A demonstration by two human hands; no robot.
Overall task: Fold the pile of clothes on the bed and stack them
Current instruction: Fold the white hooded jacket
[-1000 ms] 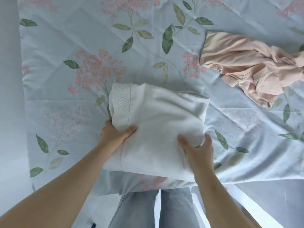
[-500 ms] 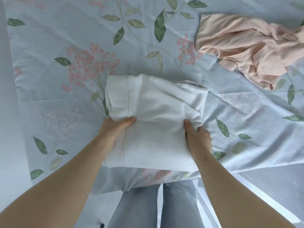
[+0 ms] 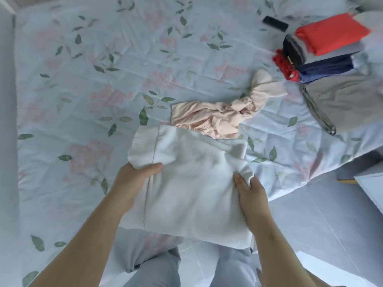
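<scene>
the folded white sweater (image 3: 192, 183) is held between our two hands at the near edge of the floral-covered bed (image 3: 83, 90), its near side hanging over our jeans-clad legs (image 3: 153, 264). our left hand (image 3: 132, 179) grips its left edge beside the ribbed band, thumb on top; our right hand (image 3: 250, 195) pinches bunched fabric at its right edge. just beyond it lies a crumpled pink garment (image 3: 217, 117). at the far right sits a stack of folded clothes (image 3: 323, 65), a red-orange piece (image 3: 331, 33) on top, a grey garment (image 3: 344, 100) at its near side. a small black object (image 3: 275, 22) lies farther off.
</scene>
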